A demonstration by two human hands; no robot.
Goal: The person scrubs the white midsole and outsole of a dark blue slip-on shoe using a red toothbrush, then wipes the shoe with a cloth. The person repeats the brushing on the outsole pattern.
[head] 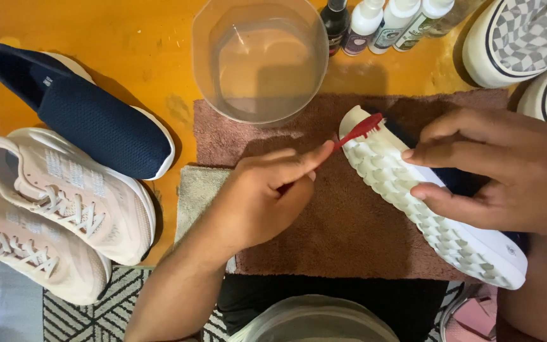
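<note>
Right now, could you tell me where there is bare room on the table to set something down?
Free: the orange top between the navy shoe and the bowl, and the towel below the left hand. Crowded: bottles and checkered shoes far right, pink sneakers left. The right hand steadies the sole.

The left hand (267, 196) holds a small red brush (362, 130). The brush tip touches the bumpy white sole of a dark blue shoe (413, 190). The right hand (495, 171) grips that shoe on its side, on a brown fluffy towel (343, 228). A clear round plastic bowl (261, 57) sits behind the towel on the orange worktop (134, 50). On the left lie another dark blue slip-on shoe (96, 123) and two pale pink lace-up shoes (58, 202)
</note>
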